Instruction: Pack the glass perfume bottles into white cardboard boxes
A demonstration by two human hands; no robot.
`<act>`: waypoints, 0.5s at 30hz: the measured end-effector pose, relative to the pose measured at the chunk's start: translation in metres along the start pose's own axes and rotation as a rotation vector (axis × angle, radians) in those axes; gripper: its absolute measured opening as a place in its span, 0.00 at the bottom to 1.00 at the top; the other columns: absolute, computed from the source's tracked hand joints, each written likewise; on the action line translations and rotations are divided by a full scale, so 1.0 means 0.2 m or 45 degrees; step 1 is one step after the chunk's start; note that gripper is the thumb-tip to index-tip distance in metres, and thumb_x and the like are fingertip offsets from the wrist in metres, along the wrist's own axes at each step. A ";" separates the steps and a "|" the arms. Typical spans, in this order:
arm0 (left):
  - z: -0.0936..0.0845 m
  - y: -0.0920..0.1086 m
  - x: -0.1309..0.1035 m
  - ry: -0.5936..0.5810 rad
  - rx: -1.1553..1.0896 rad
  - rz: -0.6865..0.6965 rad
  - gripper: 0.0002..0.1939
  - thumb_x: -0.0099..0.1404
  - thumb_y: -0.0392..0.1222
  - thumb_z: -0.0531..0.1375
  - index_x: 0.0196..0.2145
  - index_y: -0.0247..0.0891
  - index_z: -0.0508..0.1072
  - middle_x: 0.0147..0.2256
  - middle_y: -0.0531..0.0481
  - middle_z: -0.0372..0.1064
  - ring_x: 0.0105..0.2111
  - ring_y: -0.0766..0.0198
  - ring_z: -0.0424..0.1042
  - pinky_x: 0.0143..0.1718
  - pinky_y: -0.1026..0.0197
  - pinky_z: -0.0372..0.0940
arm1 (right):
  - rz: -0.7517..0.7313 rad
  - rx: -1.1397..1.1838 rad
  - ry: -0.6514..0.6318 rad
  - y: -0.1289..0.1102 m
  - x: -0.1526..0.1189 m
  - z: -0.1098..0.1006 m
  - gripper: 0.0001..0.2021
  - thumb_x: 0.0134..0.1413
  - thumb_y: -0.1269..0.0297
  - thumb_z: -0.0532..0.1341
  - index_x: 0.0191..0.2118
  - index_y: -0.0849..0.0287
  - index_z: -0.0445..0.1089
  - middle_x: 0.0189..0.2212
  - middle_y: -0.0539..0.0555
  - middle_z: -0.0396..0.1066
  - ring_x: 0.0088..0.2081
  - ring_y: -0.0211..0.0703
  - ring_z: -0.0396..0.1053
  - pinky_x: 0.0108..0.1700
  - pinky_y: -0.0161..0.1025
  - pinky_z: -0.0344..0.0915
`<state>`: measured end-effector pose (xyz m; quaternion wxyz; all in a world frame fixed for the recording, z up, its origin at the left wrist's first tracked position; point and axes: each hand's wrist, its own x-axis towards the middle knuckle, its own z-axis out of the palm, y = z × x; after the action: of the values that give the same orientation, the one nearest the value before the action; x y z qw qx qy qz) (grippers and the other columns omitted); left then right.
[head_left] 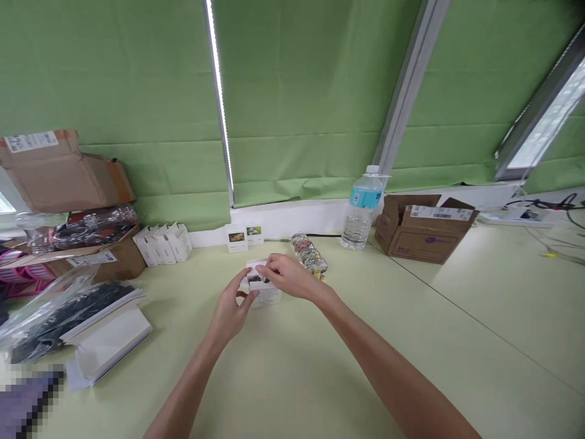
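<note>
Green blinds [301,97] cover the windows behind a pale bench [292,378], and a white ledge runs along their foot. The task area lies at mid-bench, where a small white box [267,299] stands with its top open. The box is between the two hands, directly ahead of the person. The left hand [232,308] is at its left side, thumb and fingers gripping the near corner and the flap edge. The right hand [290,277] comes over from the right, its fingers curled at the open top; whether they pinch anything there cannot be told (the contents show only as something dark and partly hidden).

Just behind the box, two picture-fronted cartons [236,238] stand against the ledge. A cluster of shiny wrapped packets [309,253] lies near the right hand, on its far side. Farther right stand a water bottle [359,213] and an open cardboard box [425,238]. To the left are a row of white cartons [163,245], an opened white package [112,341] and a plastic bag [64,323] with dark contents.
</note>
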<state>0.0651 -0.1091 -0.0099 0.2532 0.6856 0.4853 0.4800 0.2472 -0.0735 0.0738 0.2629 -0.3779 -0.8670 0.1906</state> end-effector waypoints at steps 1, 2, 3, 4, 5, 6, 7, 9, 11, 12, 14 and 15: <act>0.00 0.00 0.00 0.002 0.002 -0.004 0.25 0.64 0.46 0.56 0.58 0.46 0.60 0.57 0.46 0.62 0.47 0.61 0.68 0.42 0.60 0.68 | -0.010 0.006 -0.001 0.00 0.00 0.00 0.26 0.62 0.50 0.48 0.19 0.61 0.61 0.26 0.50 0.62 0.25 0.34 0.59 0.30 0.35 0.52; 0.00 0.00 0.00 0.004 0.002 -0.005 0.25 0.64 0.47 0.56 0.58 0.46 0.60 0.57 0.46 0.62 0.47 0.61 0.68 0.42 0.60 0.68 | -0.025 0.007 0.003 0.01 0.00 0.00 0.24 0.62 0.51 0.48 0.20 0.61 0.63 0.25 0.50 0.62 0.26 0.34 0.59 0.31 0.34 0.52; 0.00 0.00 0.00 0.008 0.000 -0.005 0.25 0.64 0.47 0.56 0.58 0.46 0.60 0.56 0.46 0.62 0.47 0.61 0.69 0.42 0.60 0.68 | -0.042 0.005 0.009 0.01 0.00 0.00 0.23 0.62 0.52 0.49 0.21 0.61 0.64 0.25 0.50 0.63 0.26 0.34 0.59 0.30 0.34 0.52; 0.00 0.00 0.00 0.013 -0.002 -0.004 0.25 0.64 0.47 0.56 0.58 0.47 0.60 0.56 0.46 0.62 0.46 0.61 0.69 0.42 0.60 0.68 | -0.058 0.002 0.015 0.01 0.01 0.00 0.21 0.61 0.53 0.50 0.23 0.61 0.65 0.24 0.49 0.63 0.26 0.35 0.58 0.30 0.34 0.51; 0.00 0.00 0.00 0.016 -0.003 -0.004 0.25 0.64 0.47 0.56 0.58 0.47 0.60 0.56 0.47 0.63 0.46 0.61 0.69 0.42 0.60 0.69 | -0.070 -0.004 0.018 0.01 0.01 0.00 0.20 0.61 0.54 0.50 0.24 0.61 0.66 0.23 0.49 0.63 0.26 0.35 0.58 0.30 0.34 0.50; 0.00 0.00 0.00 0.016 0.000 -0.008 0.25 0.64 0.47 0.56 0.58 0.47 0.60 0.56 0.47 0.63 0.44 0.62 0.70 0.42 0.60 0.69 | -0.073 -0.014 0.018 0.01 0.01 0.01 0.20 0.61 0.55 0.50 0.24 0.61 0.67 0.22 0.48 0.63 0.26 0.34 0.57 0.29 0.34 0.49; 0.00 0.00 -0.01 0.014 0.007 -0.017 0.25 0.64 0.48 0.56 0.58 0.47 0.60 0.55 0.47 0.63 0.42 0.62 0.70 0.41 0.59 0.69 | -0.066 -0.027 0.011 0.01 0.01 0.01 0.20 0.61 0.55 0.50 0.24 0.61 0.67 0.21 0.48 0.62 0.25 0.34 0.56 0.29 0.34 0.48; 0.00 0.01 -0.01 0.007 0.027 -0.044 0.26 0.64 0.49 0.56 0.59 0.48 0.60 0.54 0.47 0.64 0.37 0.65 0.71 0.39 0.59 0.69 | -0.031 -0.080 -0.018 0.01 0.01 0.02 0.21 0.61 0.55 0.50 0.23 0.61 0.69 0.19 0.47 0.59 0.24 0.33 0.53 0.27 0.34 0.45; 0.00 0.01 -0.01 0.003 0.045 -0.064 0.26 0.64 0.49 0.56 0.59 0.48 0.59 0.53 0.47 0.65 0.33 0.67 0.70 0.39 0.59 0.69 | 0.020 -0.161 -0.053 0.00 0.00 0.03 0.22 0.61 0.55 0.50 0.22 0.62 0.70 0.16 0.46 0.56 0.23 0.33 0.49 0.27 0.35 0.42; 0.00 0.01 -0.01 0.003 0.050 -0.068 0.26 0.64 0.50 0.56 0.59 0.49 0.59 0.53 0.48 0.65 0.32 0.67 0.70 0.39 0.59 0.69 | 0.043 -0.201 -0.070 0.00 0.00 0.03 0.23 0.61 0.56 0.50 0.22 0.63 0.70 0.16 0.46 0.55 0.22 0.33 0.47 0.27 0.35 0.41; 0.00 0.02 -0.01 0.001 0.056 -0.064 0.26 0.64 0.50 0.56 0.59 0.49 0.58 0.53 0.48 0.65 0.33 0.67 0.70 0.39 0.59 0.69 | 0.077 -0.265 -0.089 -0.02 0.00 0.03 0.23 0.61 0.57 0.51 0.20 0.62 0.71 0.15 0.46 0.53 0.22 0.33 0.46 0.26 0.35 0.40; 0.00 0.02 -0.01 -0.004 0.056 -0.058 0.26 0.64 0.50 0.56 0.59 0.50 0.58 0.53 0.49 0.65 0.34 0.67 0.70 0.39 0.60 0.69 | 0.092 -0.290 -0.095 -0.03 0.01 0.03 0.22 0.60 0.58 0.51 0.20 0.62 0.70 0.15 0.46 0.53 0.21 0.33 0.45 0.26 0.35 0.40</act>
<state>0.0660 -0.1132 -0.0081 0.2499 0.6805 0.5108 0.4622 0.2398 -0.0767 0.0716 0.1790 -0.4291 -0.8780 0.1142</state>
